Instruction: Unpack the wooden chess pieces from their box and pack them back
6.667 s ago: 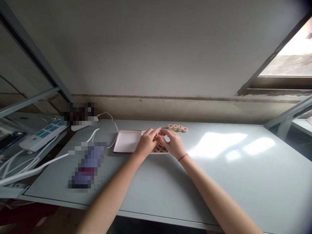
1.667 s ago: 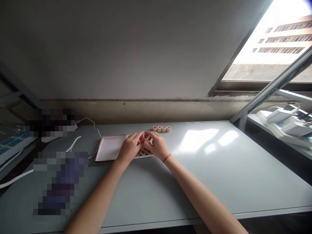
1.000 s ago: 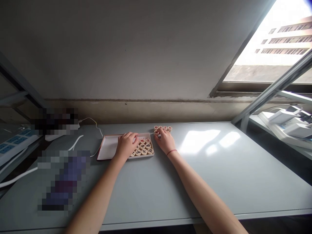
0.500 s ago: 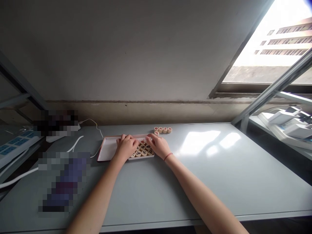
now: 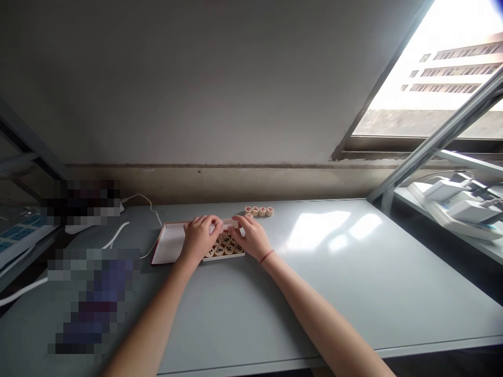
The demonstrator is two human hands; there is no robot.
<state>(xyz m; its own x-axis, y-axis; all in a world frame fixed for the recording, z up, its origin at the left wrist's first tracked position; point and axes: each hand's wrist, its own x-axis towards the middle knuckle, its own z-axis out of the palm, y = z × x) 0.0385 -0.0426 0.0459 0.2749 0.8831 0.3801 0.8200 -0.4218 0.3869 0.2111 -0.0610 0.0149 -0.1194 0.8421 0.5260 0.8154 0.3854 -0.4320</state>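
Note:
Round wooden xiangqi pieces (image 5: 229, 250) with dark and red characters lie in rows inside a shallow white box (image 5: 223, 257). My left hand (image 5: 197, 236) is over the box's left side, its fingers curled towards the thumb; whatever is between the fingertips is hidden. At the box's right side, my right hand (image 5: 253, 236) has thumb and forefinger apart over the pieces. Both hands hide part of the box. Left of it sits a white tray-like lid (image 5: 168, 245) with a red edge. Several loose xiangqi pieces (image 5: 263, 211) form a short row behind my right hand.
Everything stands on a grey desk (image 5: 251, 309) against a wall. Along the left are a power strip (image 5: 23, 235), white cables (image 5: 118, 234) and blurred-out items. White devices (image 5: 456, 201) rest on a ledge at the right, beyond a metal frame bar (image 5: 424, 152).
My left thumb and fingertips have come up from the pieces, drawn together. My right thumb and forefinger have spread apart over the box. The view has shifted slightly.

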